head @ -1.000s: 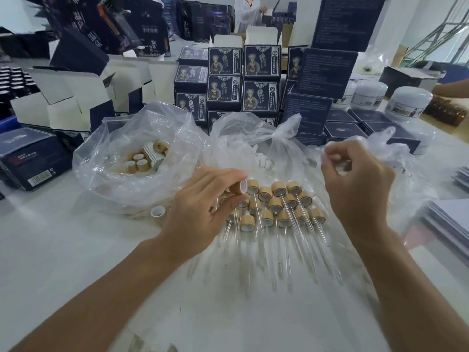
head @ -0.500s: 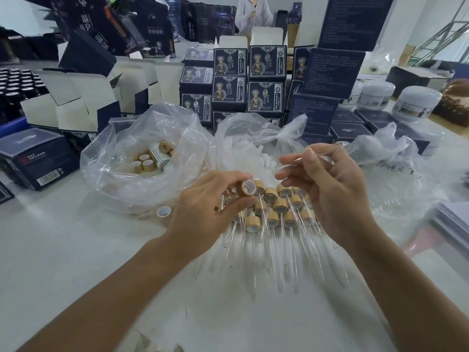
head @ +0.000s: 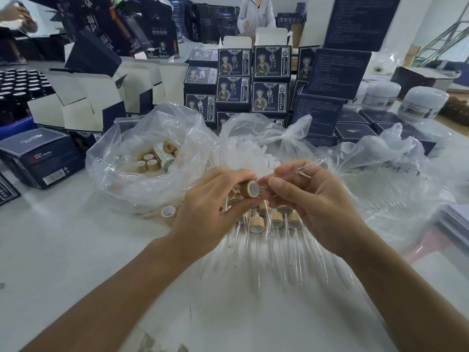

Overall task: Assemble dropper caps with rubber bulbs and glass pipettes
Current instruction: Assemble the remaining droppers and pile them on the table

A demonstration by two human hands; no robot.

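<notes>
My left hand [head: 210, 212] pinches a bamboo-coloured dropper cap [head: 250, 189] between thumb and fingers, its white open end turned to the right. Close beside it, my right hand [head: 312, 207] holds a clear glass pipette [head: 308, 166] that slants up to the right, its lower end next to the cap's opening. Below both hands, several assembled droppers [head: 269, 222] lie in rows on the white table [head: 76, 250], caps away from me and glass tubes toward me.
A clear bag of loose bamboo caps [head: 152, 158] sits at the left, one stray cap [head: 168, 211] in front of it. A bag of white rubber bulbs [head: 253, 148] and another clear bag [head: 385, 168] lie behind. Dark blue boxes [head: 253, 80] and white jars [head: 421, 102] crowd the back.
My right hand has come left from the right-hand bag with a glass pipette, down to the cap. My left hand has lifted the cap and turned its opening to the pipette.
</notes>
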